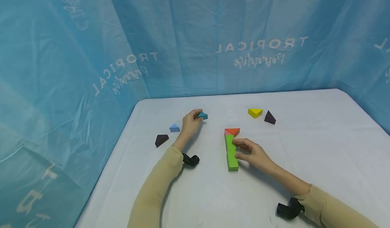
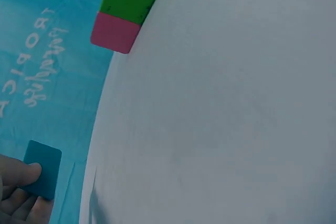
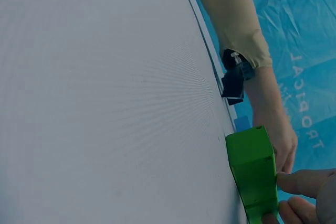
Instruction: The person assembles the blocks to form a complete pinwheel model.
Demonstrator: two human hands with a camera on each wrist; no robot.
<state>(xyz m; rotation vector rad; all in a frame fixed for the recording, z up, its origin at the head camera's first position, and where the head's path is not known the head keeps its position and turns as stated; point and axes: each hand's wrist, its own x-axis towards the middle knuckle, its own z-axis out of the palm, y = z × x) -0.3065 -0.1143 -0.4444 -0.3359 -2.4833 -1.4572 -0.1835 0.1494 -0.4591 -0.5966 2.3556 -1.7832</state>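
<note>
My left hand (image 1: 190, 123) pinches a teal triangular block (image 1: 203, 116) between thumb and fingers at the back left of the table. The left wrist view shows the thumb pressed on that teal block (image 2: 48, 167). My right hand (image 1: 253, 154) rests thumb and fingertips along the right side of the green blocks (image 1: 232, 161), which lie end to end in a row. At the row's far end, a pink triangular block (image 1: 226, 132) and an orange triangular block (image 1: 234, 131) sit side by side. In the right wrist view, the thumb touches the green block's (image 3: 253, 148) side.
A light blue triangular block (image 1: 174, 128) and a dark block (image 1: 161, 140) lie left of my left forearm. Farther right are a yellow triangular block (image 1: 255, 112) and another dark block (image 1: 269, 117). Blue printed curtains (image 1: 195, 68) hang around the white table (image 1: 195, 201).
</note>
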